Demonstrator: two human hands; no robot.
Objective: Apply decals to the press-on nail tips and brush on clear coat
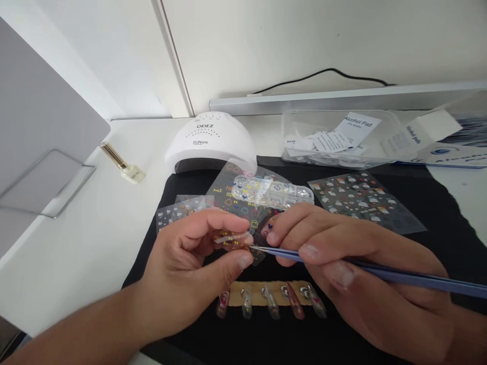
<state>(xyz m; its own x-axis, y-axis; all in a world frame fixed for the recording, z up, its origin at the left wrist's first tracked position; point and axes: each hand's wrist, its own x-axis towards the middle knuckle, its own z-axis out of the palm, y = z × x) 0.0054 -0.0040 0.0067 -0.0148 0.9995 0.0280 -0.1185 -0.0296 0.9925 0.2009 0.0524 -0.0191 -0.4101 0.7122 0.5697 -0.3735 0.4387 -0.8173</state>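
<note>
Between the thumb and fingers of my left hand (186, 268) is a clear nail sticker sheet (228, 203) printed with small coloured ghosts, hearts and yellow letters. Its near edge curls up at my fingertips. Slim blue tweezers (403, 278) lie in the grip of my right hand (365, 268), their pale points touching or nearly touching the sheet by my left thumb. I cannot make out whether a sticker sits between the points. Just below, several decorated press-on nails (271, 303) rest in a row along a tan strip (256, 295).
A white nail lamp (211, 142) stands behind the black cloth (429, 258). A clear case of gems (294, 192) and other sticker sheets (367, 200) lie around my hands. At the back right is a plastic box (335, 157) of alcohol pads; a polish bottle (124, 162) is at left.
</note>
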